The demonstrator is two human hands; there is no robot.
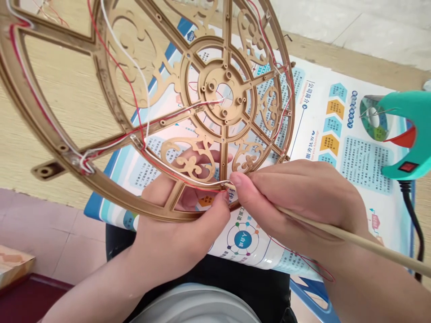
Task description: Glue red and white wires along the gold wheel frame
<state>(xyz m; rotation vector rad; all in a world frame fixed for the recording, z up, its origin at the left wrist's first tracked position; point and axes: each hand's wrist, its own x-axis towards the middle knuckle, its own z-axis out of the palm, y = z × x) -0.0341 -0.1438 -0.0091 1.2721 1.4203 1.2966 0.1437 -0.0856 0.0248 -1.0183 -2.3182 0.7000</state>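
A large round gold-coloured frame with spokes and scrollwork is tilted up in front of me. My left hand grips its lower rim, thumb on the near side and fingers behind, seen through the openings. My right hand holds a thin wooden stick like a pencil, its tip at the inner ring beside my left thumb. A white wire and a red wire run along the channels of the frame. Near the stick's tip the wires meet the ring; my fingertips partly hide that spot.
Printed sheets with Chinese text cover part of the wooden table. A teal hot glue gun with a black cord lies at the right. A loose red wire loop hangs near my right forearm. A box is at the lower left.
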